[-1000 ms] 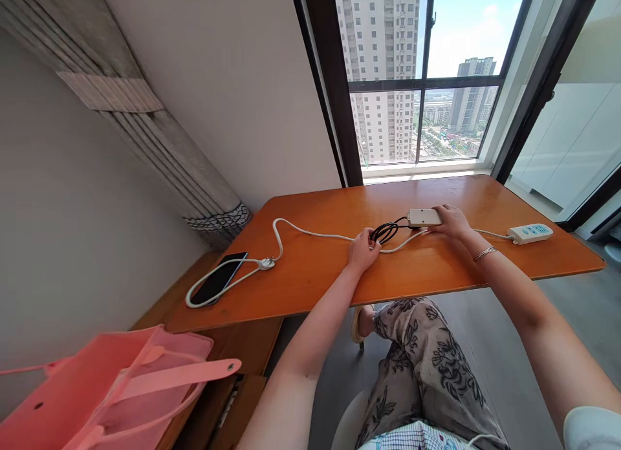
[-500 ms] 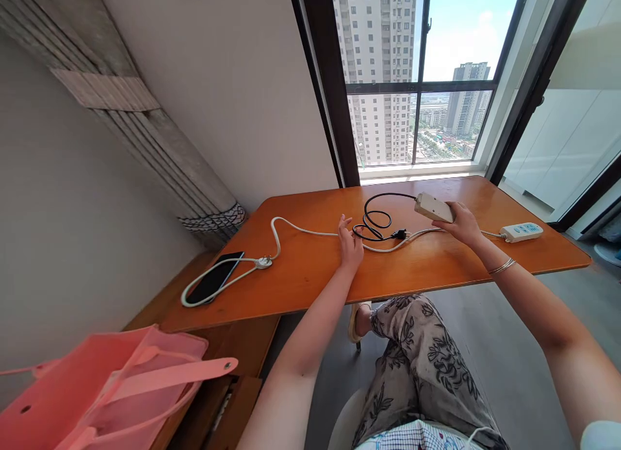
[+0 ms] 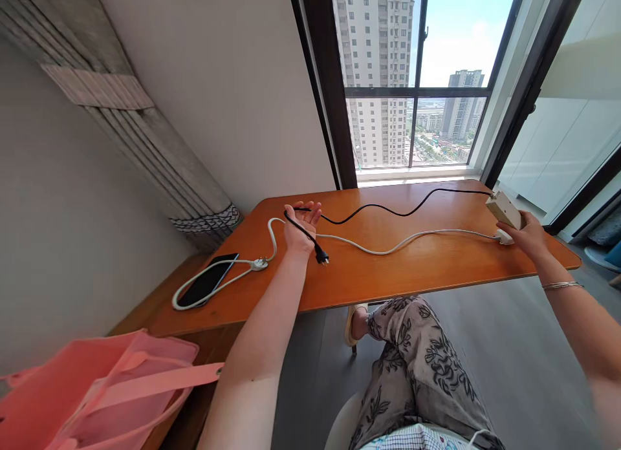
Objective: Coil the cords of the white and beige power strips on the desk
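Observation:
My left hand (image 3: 301, 227) is raised palm up over the left part of the orange table (image 3: 369, 269), with the black cable (image 3: 388, 211) draped across its fingers and the black plug (image 3: 321, 257) hanging just below it. My right hand (image 3: 526, 233) grips a beige power adapter (image 3: 503, 209) at the table's right end. The black cable runs stretched between both hands. A white extension cord (image 3: 388, 248) lies along the tabletop beneath it.
A black phone (image 3: 206, 283) lies on a lower wooden ledge at left, ringed by the white cord's loop and its plug (image 3: 259, 264). A pink bag (image 3: 97, 392) sits at bottom left. Window and wall stand behind the table. My patterned trousers (image 3: 417, 366) are below.
The coiled black cable has been pulled out straight. My right hand carried the adapter far to the right, and my left hand moved left and lifted the plug end.

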The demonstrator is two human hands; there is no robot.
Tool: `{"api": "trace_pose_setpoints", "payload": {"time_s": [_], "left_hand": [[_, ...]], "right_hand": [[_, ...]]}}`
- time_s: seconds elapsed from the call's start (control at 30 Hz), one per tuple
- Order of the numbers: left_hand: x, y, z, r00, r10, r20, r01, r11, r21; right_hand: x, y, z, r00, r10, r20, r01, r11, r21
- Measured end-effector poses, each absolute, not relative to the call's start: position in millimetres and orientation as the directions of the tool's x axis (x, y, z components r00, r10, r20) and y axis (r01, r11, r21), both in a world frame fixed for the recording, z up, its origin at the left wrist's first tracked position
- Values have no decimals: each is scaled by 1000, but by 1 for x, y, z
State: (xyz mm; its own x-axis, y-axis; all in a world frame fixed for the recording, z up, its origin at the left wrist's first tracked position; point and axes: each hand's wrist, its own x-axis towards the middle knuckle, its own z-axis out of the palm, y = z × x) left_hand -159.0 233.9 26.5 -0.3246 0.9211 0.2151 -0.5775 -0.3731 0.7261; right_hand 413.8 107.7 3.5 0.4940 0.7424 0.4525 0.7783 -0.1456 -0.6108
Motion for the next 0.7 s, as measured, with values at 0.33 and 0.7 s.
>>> {"api": "trace_pose_setpoints", "payload": {"time_s": [0.33,0.7], "left_hand": [[-221,195,84,57,995,-79,-426,95,900],[-218,192,98,-97,988,122,547,-50,835]], "right_hand": [[496,73,-9,366,904,223,906,-291,-307],[525,74,-9,242,970,-5,969,-242,-56]]}}
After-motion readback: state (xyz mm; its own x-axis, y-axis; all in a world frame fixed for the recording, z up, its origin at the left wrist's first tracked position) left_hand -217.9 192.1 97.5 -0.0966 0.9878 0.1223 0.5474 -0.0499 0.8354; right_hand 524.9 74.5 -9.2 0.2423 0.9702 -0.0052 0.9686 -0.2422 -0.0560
